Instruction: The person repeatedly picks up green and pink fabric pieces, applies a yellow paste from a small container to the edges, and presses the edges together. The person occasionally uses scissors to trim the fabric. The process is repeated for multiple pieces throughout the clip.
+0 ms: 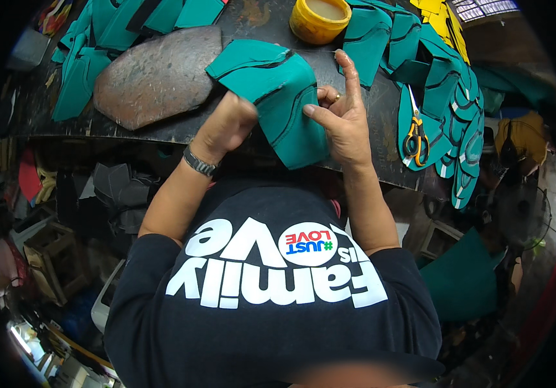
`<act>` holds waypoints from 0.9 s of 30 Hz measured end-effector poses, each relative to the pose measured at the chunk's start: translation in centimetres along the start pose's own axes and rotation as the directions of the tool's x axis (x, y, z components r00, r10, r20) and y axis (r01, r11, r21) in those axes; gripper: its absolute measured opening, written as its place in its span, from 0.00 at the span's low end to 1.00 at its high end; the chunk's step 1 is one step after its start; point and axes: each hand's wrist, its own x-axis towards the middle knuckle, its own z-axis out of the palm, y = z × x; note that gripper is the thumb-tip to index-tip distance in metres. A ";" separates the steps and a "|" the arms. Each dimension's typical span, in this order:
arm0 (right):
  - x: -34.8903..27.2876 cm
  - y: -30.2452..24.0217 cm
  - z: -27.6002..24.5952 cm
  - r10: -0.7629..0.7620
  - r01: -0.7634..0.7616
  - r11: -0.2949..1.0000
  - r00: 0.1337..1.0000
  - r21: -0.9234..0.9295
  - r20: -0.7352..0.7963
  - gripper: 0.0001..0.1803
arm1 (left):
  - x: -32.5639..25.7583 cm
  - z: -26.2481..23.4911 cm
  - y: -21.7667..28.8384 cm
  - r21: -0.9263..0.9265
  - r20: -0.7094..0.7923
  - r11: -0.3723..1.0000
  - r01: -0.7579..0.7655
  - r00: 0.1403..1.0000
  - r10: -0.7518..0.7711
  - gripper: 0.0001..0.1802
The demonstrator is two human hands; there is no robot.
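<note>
A green shoe upper piece (286, 87) with dark curved bands hangs bent over the near edge of the workbench. My right hand (342, 119) grips its right side between the thumb and curled fingers. The index finger of that hand points upward, and its tip looks wet. From that fingertip a thin strand stretches left toward the top of the piece. My left hand (229, 123), with a watch on the wrist, is at the piece's left edge. Its fingers are blurred and partly hidden, so their hold is unclear.
A worn stone slab (158, 77) lies left on the dark workbench (258, 19). A yellow tub (320, 19) of pale liquid stands at the back. Green pieces (443, 84) pile up on the right, near yellow-handled scissors (415, 139); more green pieces (84, 71) lie far left.
</note>
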 end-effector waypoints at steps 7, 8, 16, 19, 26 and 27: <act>1.1 -0.4 0.5 -0.021 0.025 0.982 0.999 0.185 -0.024 0.49 | -1.0 0.3 -1.7 0.302 -0.115 0.953 0.016 0.993 0.020 0.28; 1.2 -0.4 0.4 -0.009 0.017 0.979 0.999 0.204 -0.039 0.48 | -0.9 0.3 -1.7 0.311 -0.118 0.951 0.008 0.993 0.030 0.28; 0.8 -0.3 -0.8 -0.071 0.100 0.969 0.988 0.225 -0.134 0.43 | -0.8 0.6 -1.9 0.288 -0.099 0.957 0.022 0.995 0.007 0.26; 0.7 -0.7 -1.4 -0.161 0.220 0.959 0.941 0.177 -0.298 0.43 | -0.8 0.7 -1.9 0.240 -0.106 0.969 0.051 0.994 -0.026 0.25; -1.8 -0.8 -1.7 -0.354 0.200 0.716 0.930 -0.669 -0.102 0.25 | -1.1 1.1 -2.3 0.051 -0.092 0.996 0.073 0.993 -0.068 0.22; -2.1 -0.7 -1.6 -0.400 0.221 0.543 0.916 -0.810 -0.018 0.23 | -1.1 1.2 -2.4 0.031 -0.088 0.998 0.060 0.995 -0.057 0.22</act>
